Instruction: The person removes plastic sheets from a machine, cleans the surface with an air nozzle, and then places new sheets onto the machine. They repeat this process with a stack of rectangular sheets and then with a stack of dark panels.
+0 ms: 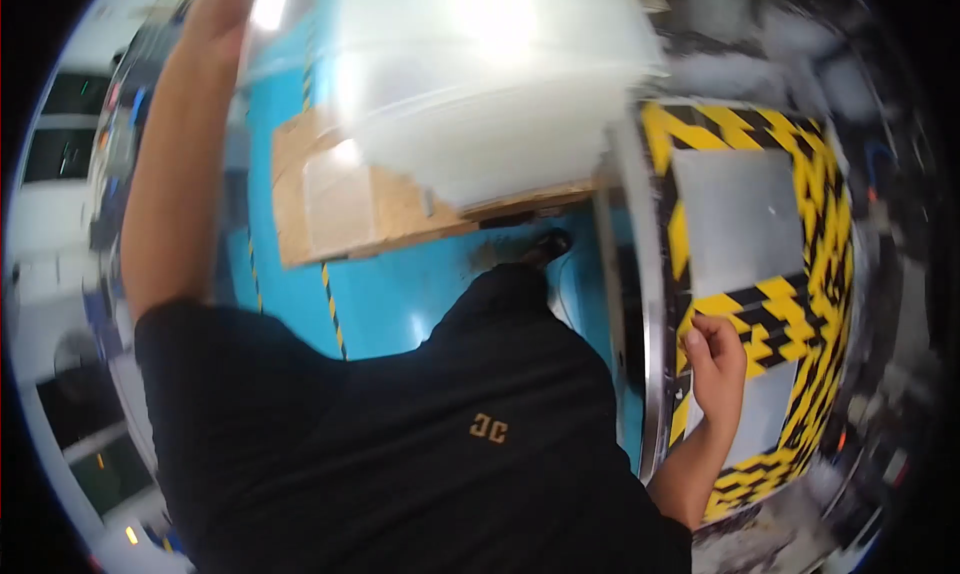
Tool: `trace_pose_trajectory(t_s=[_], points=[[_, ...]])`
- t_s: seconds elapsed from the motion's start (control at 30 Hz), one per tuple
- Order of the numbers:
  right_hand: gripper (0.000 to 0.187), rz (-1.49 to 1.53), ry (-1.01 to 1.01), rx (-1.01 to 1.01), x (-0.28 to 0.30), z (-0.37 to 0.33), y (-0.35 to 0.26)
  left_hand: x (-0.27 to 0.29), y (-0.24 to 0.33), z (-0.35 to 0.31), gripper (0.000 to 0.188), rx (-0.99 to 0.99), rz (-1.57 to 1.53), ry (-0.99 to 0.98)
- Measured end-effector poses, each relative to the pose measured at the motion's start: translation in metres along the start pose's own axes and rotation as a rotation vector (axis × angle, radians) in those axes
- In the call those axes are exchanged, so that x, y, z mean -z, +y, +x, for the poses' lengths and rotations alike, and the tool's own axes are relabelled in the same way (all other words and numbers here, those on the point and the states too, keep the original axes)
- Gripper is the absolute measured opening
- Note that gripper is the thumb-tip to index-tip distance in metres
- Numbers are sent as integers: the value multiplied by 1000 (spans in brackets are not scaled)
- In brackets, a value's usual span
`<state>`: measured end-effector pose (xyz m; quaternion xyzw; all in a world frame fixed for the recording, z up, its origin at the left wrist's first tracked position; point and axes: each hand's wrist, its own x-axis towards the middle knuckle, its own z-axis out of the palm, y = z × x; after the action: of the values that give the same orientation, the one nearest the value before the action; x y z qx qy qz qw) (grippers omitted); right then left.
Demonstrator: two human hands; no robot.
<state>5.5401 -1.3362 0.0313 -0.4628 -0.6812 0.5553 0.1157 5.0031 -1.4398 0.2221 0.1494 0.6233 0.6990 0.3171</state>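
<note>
My left arm (170, 184) reaches up along the left side to the top edge. Its hand is mostly cut off there, beside a large pale block that looks wrapped in translucent film (470, 124), so its fingers cannot be made out. At the right, my right hand (717, 359) hangs over a metal surface edged with yellow and black striped tape (775, 319). Its fingers are curled in with the thumb against them, and nothing shows in them. Whether this hand touches the surface is unclear.
Under the pale block lies a brown board (400, 219) with a light sheet (338, 199) on its corner. The blue floor (390, 304) carries striped tape lines. A dark shoe (553, 242) stands near the board. Blurred equipment lines both sides.
</note>
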Motion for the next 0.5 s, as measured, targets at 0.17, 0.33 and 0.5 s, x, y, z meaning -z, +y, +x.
trace_pose_trajectory(t_s=[0.17, 0.33, 0.5], points=[[28, 427, 218, 91, 20, 38, -31, -94, 0, 42, 30, -40, 210, -1012], [38, 1198, 164, 189, 53, 56, -43, -272, -66, 67, 25, 19, 504, -1350], [31, 1162, 490, 76, 70, 59, 26, -399, -175, 77, 28, 179, 885, -1618]])
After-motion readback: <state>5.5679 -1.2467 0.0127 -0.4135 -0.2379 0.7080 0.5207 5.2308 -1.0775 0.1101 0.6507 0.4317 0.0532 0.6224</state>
